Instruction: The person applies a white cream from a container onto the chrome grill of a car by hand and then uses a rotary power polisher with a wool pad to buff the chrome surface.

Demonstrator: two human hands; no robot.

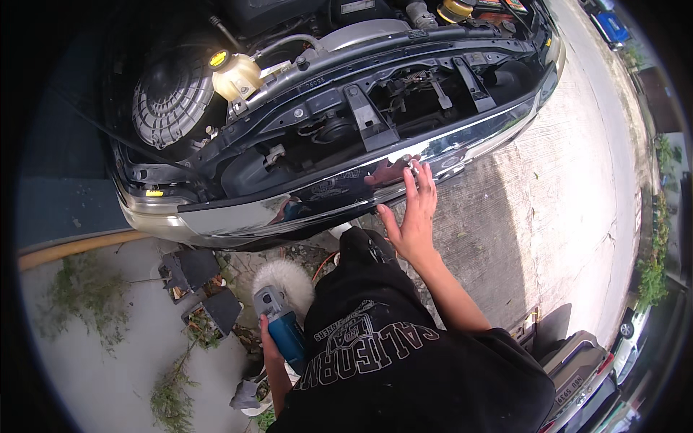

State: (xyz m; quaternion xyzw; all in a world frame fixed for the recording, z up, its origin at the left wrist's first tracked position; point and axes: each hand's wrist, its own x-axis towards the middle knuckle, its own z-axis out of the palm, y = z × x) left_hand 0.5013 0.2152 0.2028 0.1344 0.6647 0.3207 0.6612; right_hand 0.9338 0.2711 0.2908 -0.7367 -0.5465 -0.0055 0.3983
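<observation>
My left hand [268,339] hangs low at my left side, its fingers wrapped round a blue and grey power polisher [287,333]. A white fluffy polishing pad [284,280] sits at the tool's far end, below the car's front and apart from it. My right hand [415,220] reaches forward with fingers stretched out. Its fingertips are at the shiny chrome front trim [325,189] of the car, seemingly touching it, and their reflection shows in the surface. Part of my left hand is hidden behind the tool.
The hood is up, baring the engine bay with a pale coolant tank [237,78] and a black ribbed round cover [170,97]. Potted plants [213,317] stand at the left, near a yellowish pipe [79,249]. Another vehicle [577,375] is behind me at the right.
</observation>
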